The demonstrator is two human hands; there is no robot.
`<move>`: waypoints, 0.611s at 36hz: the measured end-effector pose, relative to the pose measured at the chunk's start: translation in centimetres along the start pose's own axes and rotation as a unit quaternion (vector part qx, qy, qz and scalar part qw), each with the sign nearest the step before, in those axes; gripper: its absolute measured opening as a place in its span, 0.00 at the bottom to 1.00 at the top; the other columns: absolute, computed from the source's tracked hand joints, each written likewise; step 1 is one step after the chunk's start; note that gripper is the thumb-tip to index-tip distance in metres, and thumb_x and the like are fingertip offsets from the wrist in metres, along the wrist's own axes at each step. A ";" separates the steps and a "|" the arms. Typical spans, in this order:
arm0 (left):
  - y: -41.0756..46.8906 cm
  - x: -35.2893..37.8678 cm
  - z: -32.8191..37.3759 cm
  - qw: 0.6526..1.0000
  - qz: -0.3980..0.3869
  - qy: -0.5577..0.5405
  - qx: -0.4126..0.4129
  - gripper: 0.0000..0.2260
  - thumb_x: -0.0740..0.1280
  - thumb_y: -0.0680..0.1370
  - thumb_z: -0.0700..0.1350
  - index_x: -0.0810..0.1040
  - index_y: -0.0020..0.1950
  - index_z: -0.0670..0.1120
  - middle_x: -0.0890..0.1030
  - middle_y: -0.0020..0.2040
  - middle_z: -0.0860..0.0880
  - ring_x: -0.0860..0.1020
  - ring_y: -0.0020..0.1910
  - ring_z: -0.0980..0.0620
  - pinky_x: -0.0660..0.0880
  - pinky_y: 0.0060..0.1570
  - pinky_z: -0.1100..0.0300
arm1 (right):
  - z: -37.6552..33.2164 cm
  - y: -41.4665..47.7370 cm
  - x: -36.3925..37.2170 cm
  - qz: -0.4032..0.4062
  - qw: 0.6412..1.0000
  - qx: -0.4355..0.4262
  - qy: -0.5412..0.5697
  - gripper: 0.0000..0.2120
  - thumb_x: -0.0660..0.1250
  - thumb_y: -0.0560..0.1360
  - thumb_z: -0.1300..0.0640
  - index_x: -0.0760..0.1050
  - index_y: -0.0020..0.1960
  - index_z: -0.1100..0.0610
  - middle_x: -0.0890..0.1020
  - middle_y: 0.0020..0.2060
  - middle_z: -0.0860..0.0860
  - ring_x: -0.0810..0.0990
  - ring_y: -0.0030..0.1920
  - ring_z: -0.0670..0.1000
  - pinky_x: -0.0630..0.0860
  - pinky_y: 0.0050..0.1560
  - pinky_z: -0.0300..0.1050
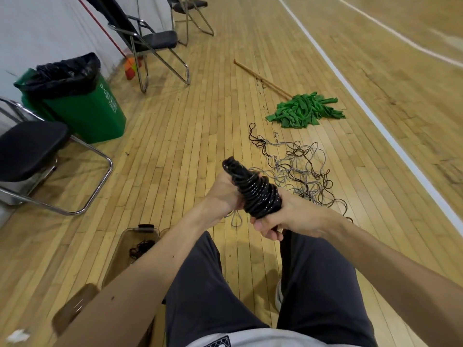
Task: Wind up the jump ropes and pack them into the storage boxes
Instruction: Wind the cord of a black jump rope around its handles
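A black jump rope (253,189) is wound in tight coils into a thick bundle held up in front of me. My left hand (225,194) grips the bundle's upper left side. My right hand (283,219) grips its lower end, fingers curled round what looks like a handle. Beyond the hands, a tangle of grey and dark loose ropes (298,166) lies spread on the wooden floor. A clear storage box (117,256) stands on the floor at my lower left with a dark wound rope (141,247) inside it.
A green mop (304,110) with a wooden handle lies past the ropes. A green bin (82,106) with a black liner and folding chairs (35,156) stand on the left by the wall. A second box corner (72,306) shows at the bottom left.
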State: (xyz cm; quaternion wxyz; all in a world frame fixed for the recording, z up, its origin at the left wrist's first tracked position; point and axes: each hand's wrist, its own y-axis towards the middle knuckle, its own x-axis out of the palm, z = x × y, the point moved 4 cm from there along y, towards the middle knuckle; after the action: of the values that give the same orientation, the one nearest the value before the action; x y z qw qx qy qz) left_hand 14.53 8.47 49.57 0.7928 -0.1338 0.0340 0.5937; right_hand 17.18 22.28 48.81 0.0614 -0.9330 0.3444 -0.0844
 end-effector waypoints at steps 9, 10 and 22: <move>0.0 -0.5 -1.1 0.993 0.046 -0.096 -0.045 0.11 0.61 0.84 0.39 0.82 0.56 0.36 0.85 0.50 0.39 0.84 0.49 0.42 0.82 0.46 0.54 | 0.8 1.2 -2.0 0.092 0.995 0.023 0.026 0.07 0.70 0.74 0.71 0.77 0.41 0.61 0.76 0.30 0.54 0.74 0.29 0.51 0.70 0.30 0.43; 0.1 -0.9 -1.4 0.992 0.048 -0.104 -0.053 0.11 0.62 0.84 0.39 0.82 0.57 0.36 0.85 0.52 0.39 0.84 0.52 0.42 0.82 0.49 0.54 | 1.0 1.4 -2.2 0.104 0.994 0.033 0.020 0.07 0.69 0.74 0.71 0.76 0.41 0.62 0.76 0.30 0.54 0.74 0.29 0.51 0.71 0.31 0.44; -2.9 -4.6 -4.6 0.978 0.074 -0.171 -0.095 0.12 0.59 0.84 0.36 0.78 0.64 0.40 0.84 0.57 0.44 0.82 0.58 0.51 0.80 0.57 0.58 | 2.8 6.0 0.6 0.190 0.973 0.130 0.012 0.03 0.71 0.73 0.69 0.77 0.46 0.65 0.78 0.32 0.55 0.76 0.30 0.51 0.74 0.28 0.42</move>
State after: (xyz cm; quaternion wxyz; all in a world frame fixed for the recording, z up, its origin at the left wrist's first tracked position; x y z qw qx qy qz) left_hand 16.48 2.28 46.60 0.7242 -0.1019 -0.1489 0.6656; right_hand 14.39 17.53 45.13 0.1928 -0.8333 0.5025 -0.1261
